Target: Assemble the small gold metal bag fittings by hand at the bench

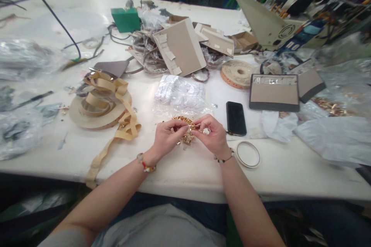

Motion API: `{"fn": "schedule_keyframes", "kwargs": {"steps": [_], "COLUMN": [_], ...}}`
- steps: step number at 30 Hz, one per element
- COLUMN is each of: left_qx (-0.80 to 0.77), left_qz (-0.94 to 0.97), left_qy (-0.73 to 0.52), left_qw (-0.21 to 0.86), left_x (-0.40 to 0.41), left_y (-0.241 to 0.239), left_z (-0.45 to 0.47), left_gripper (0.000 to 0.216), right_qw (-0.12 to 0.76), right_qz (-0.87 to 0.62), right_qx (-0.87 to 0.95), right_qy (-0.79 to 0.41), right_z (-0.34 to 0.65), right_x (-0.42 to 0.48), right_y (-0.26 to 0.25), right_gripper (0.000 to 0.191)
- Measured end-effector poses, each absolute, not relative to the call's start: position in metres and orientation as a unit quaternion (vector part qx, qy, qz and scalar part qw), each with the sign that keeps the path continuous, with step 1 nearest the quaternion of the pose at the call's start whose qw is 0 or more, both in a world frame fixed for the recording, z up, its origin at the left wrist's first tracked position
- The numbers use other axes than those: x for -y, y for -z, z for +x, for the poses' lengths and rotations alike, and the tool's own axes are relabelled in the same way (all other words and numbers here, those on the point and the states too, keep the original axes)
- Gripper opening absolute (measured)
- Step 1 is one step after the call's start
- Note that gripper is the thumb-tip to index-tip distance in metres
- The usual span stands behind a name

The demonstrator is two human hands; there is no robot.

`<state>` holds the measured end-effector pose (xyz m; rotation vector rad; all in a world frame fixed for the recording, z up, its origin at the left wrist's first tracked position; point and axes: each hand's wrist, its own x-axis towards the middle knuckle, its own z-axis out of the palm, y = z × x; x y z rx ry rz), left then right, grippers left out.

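Both hands meet over a small heap of gold-coloured metal pieces (188, 139) near the front of the table. My left hand (170, 135) is closed in a pinch, thumb against fingers. Opposite it, my right hand (212, 134) also pinches, its fingertips almost touching the left ones. Small gold metal pieces show at the fingertips, but their exact kind is too small to make out. Just behind the hands lies a clear plastic bag (181, 94) with white wrapped contents.
Left lies a tape roll (98, 114) with loose tan ribbon (101, 158) trailing over the front edge. To the right are a black phone (236, 118), a tape ring (248, 154) and a grey-beige panel (274, 92). Beige panels (182, 48) are piled behind, near a green box (125, 20).
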<state>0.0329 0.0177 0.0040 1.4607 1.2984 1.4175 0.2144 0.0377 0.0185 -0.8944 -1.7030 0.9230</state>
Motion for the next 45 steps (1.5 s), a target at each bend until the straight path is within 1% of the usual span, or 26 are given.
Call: {"fn": "schedule_keyframes", "kwargs": {"steps": [3,5,6,9,14,18,21,25,28,31,32,33,34,35,36,38,41,43,44,45], "left_qx": [-0.487,-0.473,-0.468,-0.45,-0.429,-0.434,-0.433,-0.429,-0.468,-0.562,-0.598,-0.629,-0.652,-0.664,-0.66,-0.652,-0.68,-0.705,-0.712,-0.714], "left_qz": [0.519,0.522,0.536,0.609,0.713,0.75,0.761,0.761,0.755,0.741,0.73,0.718,0.707,0.7,0.704,0.688,0.575,0.47,0.422,0.38], "left_qy": [-0.547,-0.543,-0.541,-0.535,-0.497,-0.454,-0.446,-0.458,-0.441,-0.367,-0.328,-0.292,-0.263,-0.251,-0.254,-0.313,-0.442,-0.516,-0.548,-0.575], "left_qw": [0.44,0.457,0.448,0.373,0.248,0.209,0.188,0.166,0.128,0.016,-0.031,-0.064,-0.077,-0.076,-0.064,-0.055,-0.107,-0.128,-0.123,-0.12], "left_x": [-0.02,-0.021,-0.021,-0.02,-0.022,-0.025,-0.027,-0.026,-0.016,0.002,0.008,0.015,0.021,0.026,0.03,0.034,0.028,0.021,0.019,0.019], "left_y": [-0.002,-0.002,-0.002,-0.004,-0.005,0.003,0.006,-0.002,-0.015,-0.022,-0.023,-0.022,-0.021,-0.019,-0.018,-0.017,-0.023,-0.03,-0.035,-0.039], "left_z": [0.032,0.031,0.031,0.029,0.027,0.027,0.028,0.027,0.014,-0.018,-0.032,-0.046,-0.06,-0.073,-0.086,-0.11,-0.15,-0.179,-0.192,-0.203], "left_gripper": [0.011,0.01,0.009,0.008,0.012,0.018,0.02,0.017,0.028,0.033,0.036,0.045,0.054,0.054,0.048,0.03,0.014,0.016,0.021,0.035], "right_qw": [0.481,0.479,0.479,0.482,0.48,0.476,0.467,0.468,0.461,0.434,0.422,0.41,0.397,0.388,0.382,0.377,0.379,0.382,0.383,0.383], "right_qz": [-0.364,-0.367,-0.369,-0.378,-0.389,-0.382,-0.38,-0.385,-0.393,-0.412,-0.42,-0.427,-0.433,-0.438,-0.442,-0.45,-0.472,-0.488,-0.495,-0.5], "right_qx": [0.717,0.719,0.717,0.688,0.604,0.569,0.558,0.558,0.578,0.619,0.634,0.649,0.662,0.675,0.685,0.699,0.699,0.694,0.692,0.691], "right_qy": [-0.347,-0.344,-0.348,-0.39,-0.503,-0.552,-0.571,-0.567,-0.547,-0.509,-0.494,-0.479,-0.465,-0.45,-0.435,-0.409,-0.381,-0.367,-0.36,-0.355], "right_z": [0.213,0.213,0.213,0.213,0.212,0.209,0.209,0.21,0.211,0.209,0.208,0.207,0.206,0.205,0.205,0.204,0.205,0.206,0.206,0.207], "right_x": [-0.037,-0.037,-0.037,-0.037,-0.038,-0.039,-0.041,-0.043,-0.043,-0.042,-0.041,-0.041,-0.04,-0.04,-0.04,-0.04,-0.042,-0.044,-0.044,-0.045], "right_y": [-0.02,-0.021,-0.022,-0.021,-0.017,-0.017,-0.017,-0.017,-0.016,-0.015,-0.014,-0.014,-0.014,-0.014,-0.013,-0.013,-0.011,-0.01,-0.01,-0.01], "right_gripper": [0.028,0.029,0.029,0.03,0.037,0.042,0.044,0.044,0.042,0.037,0.036,0.035,0.033,0.031,0.028,0.024,0.021,0.021,0.02,0.02]}}
